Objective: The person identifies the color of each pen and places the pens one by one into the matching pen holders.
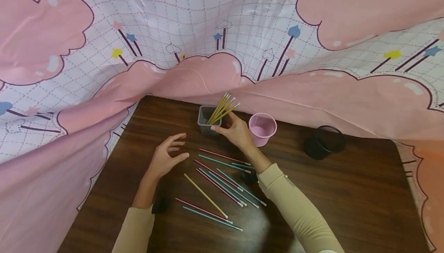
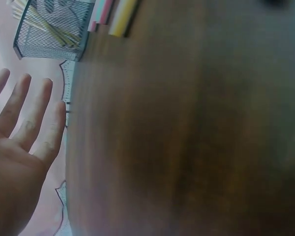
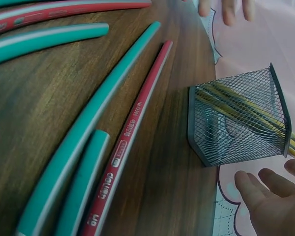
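Observation:
A square grey mesh pencil holder [image 1: 204,121] stands at the back of the table, with several yellow pencils [image 1: 222,109] leaning in it. My right hand [image 1: 236,130] is at the holder's right side, its thumb near the front rim. In the right wrist view, that hand [image 3: 278,199] has its fingers spread beside the mesh wall [image 3: 241,120] and grips nothing. My left hand [image 1: 165,157] hovers over the table, left of the loose pencils, with fingers extended and nothing in it. The left wrist view shows its fingers apart [image 2: 27,123].
Red and teal pencils [image 1: 225,185] lie scattered across the middle of the dark wooden table [image 1: 350,191]. One yellow pencil [image 1: 204,195] lies among them. A pink cup [image 1: 262,129] stands right of the holder, and a black cup [image 1: 317,147] farther right. Patterned cloth [image 1: 277,95] hangs behind.

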Available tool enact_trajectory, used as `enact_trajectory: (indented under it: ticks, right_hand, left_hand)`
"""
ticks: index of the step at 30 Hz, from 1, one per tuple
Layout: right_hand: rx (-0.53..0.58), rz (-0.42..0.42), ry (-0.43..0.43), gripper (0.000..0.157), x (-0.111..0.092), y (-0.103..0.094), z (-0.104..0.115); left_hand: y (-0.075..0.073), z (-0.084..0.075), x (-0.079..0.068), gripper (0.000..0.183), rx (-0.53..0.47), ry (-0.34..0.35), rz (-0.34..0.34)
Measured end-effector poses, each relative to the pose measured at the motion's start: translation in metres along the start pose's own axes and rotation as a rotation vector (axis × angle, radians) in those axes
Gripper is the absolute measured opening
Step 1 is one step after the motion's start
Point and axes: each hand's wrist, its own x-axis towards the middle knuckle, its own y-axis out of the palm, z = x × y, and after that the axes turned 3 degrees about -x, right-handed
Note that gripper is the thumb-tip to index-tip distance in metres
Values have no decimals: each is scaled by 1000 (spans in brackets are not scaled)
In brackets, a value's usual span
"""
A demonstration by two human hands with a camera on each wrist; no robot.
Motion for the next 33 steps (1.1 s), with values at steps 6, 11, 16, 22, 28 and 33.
enact_trajectory:
  ticks: [6,11,16,22,28,33]
  right_hand:
    - [53,-9,-36,78,2,2,-1]
    - [52,-16,-41,74,4,2,-1]
    - [39,-4,-20,77,5,1,1]
    - [25,-14,-2,85,7,8,-3]
    - [63,-48,-23,82,12,15,-11]
    - [87,-46,-40,78,14,22,-13]
  left_hand:
    - [3,-4,-14,62,-8,-49,21]
    - [6,-8,-21,58,16,-25,39]
    - [14,-15,-28,50,104,35,42]
    - [30,2,-34,43,160,121,79]
    - [43,14,-38,37,238,138,183]
    - [46,10,-44,32,253,155,232]
